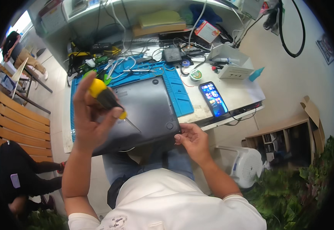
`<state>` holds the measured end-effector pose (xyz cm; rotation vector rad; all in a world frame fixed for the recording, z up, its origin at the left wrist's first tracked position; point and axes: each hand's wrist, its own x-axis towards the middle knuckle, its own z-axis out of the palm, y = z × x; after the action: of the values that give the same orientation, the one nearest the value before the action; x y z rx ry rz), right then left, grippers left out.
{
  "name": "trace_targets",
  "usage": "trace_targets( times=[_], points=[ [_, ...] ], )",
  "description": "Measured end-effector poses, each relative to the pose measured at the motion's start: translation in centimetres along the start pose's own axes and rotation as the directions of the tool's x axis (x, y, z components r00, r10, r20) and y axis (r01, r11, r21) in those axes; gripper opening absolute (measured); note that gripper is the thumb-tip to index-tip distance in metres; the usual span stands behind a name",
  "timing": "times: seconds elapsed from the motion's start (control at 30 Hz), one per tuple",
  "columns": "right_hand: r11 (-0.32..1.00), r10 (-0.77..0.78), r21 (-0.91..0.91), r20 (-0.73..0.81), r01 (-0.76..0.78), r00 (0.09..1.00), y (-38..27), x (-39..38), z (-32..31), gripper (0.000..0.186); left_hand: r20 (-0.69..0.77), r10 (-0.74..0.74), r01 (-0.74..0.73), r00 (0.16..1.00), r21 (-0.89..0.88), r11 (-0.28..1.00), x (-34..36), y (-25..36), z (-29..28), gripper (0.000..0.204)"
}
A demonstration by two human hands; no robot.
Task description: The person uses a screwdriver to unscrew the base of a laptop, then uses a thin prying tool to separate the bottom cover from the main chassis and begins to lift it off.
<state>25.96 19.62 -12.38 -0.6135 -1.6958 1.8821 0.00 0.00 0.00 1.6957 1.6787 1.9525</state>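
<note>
A dark grey laptop [147, 103] lies underside up, partly on a blue repair mat [180, 97], its near edge reaching over the bench's front. My left hand [88, 119] is raised above the laptop's left part, closed around a yellow and black screwdriver [107, 97]. The thin shaft slants down to the right over the bottom cover; I cannot tell whether its tip touches. At the near right corner, my right hand [192, 142] grips the laptop's edge between thumb and curled fingers.
Right of the mat lie a lit phone [213, 99], a green-labelled spool [195, 75] and an open white box [232, 63]. Cables and a black power adapter [172, 55] clutter the back. A wooden bench [19, 122] and a seated person [19, 172] are at left, a white stool [247, 166] at right.
</note>
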Motion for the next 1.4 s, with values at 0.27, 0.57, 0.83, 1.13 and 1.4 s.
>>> trace_targets(
  times=[0.27, 0.57, 0.83, 1.13, 1.4],
  points=[
    [0.923, -0.126, -0.367, -0.008, 0.114, 0.992, -1.1, 0.7, 1.0, 0.036, -0.029, 0.061, -0.059, 0.998, 0.055, 0.997, -1.6, -0.1, 2.0, 0.09],
    [1.0, 0.027, 0.0, -0.048, -0.027, 0.998, -0.5, 0.2, 0.9, 0.037, -0.032, 0.104, -0.106, 0.994, -0.061, 0.993, -0.2, -1.4, 9.4, 0.087],
    [0.99, 0.08, 0.117, -0.042, -0.075, 0.996, 0.5, -0.8, 0.0, 0.033, 0.082, 0.169, -0.175, 0.982, 0.078, 0.981, 1.3, -2.0, 11.1, 0.082],
    [0.998, 0.032, 0.046, -0.026, -0.03, 0.999, 0.4, -0.5, -0.2, 0.026, 0.138, 0.205, -0.222, 0.969, 0.125, 0.967, 2.1, -1.1, 10.9, 0.08],
    [0.995, -0.027, -0.094, -0.006, 0.027, 1.0, -1.5, 0.3, -1.5, 0.02, 0.372, 0.179, -0.201, 0.911, 0.021, 0.979, 4.5, 0.7, 10.7, 0.068]
  ],
)
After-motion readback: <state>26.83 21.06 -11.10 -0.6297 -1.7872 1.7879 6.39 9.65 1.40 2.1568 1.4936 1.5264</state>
